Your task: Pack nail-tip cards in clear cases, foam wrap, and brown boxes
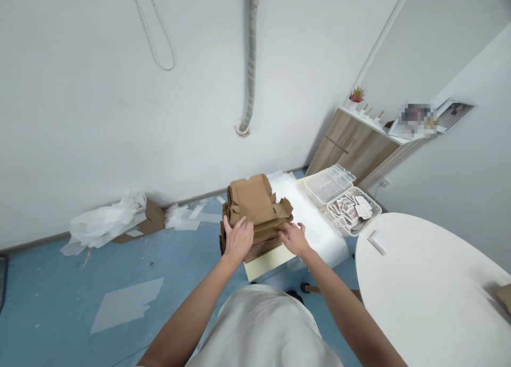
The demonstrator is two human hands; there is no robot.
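Observation:
A stack of brown flat-folded cardboard boxes (252,199) lies on a small cream table (271,264), with cut flaps and tabs sticking out along its edges. My left hand (238,240) grips the front left corner of the stack, its thumb at the side and its fingers bent over the upper cardboard. At the front right edge, the curled fingers of my right hand (294,239) hold the rim of the upper cardboard. Parts of the fingertips are hidden. White foam sheeting (315,228) covers the table right of the stack.
Behind the sheeting are a tray of clear plastic cases (329,183) and a white basket (377,213) of printed packets. A round white table (423,282) stands at right, a wooden cabinet (359,148) beyond. White wrapping scraps (107,218) and a cardboard piece (154,215) lie on the blue floor.

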